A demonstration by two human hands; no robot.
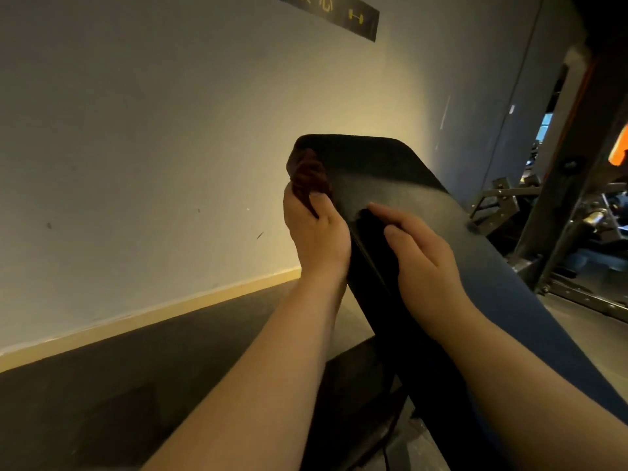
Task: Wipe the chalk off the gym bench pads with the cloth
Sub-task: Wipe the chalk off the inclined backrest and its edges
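My left hand [316,232] grips the soft, limp reddish-brown cloth [309,175], probably best kept bunched, at the firm black vinyl bench pad [390,171]'s upper-left edge, while my right hand [424,260] rests flat on the pad.

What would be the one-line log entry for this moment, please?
left hand: grips cloth | cloth: on bench pad upper left edge | right hand: rests on pad face

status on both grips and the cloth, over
Left grip holds cloth against upper left edge of bench pad. Right grip rests open on pad, holding nothing. Nothing in the way.
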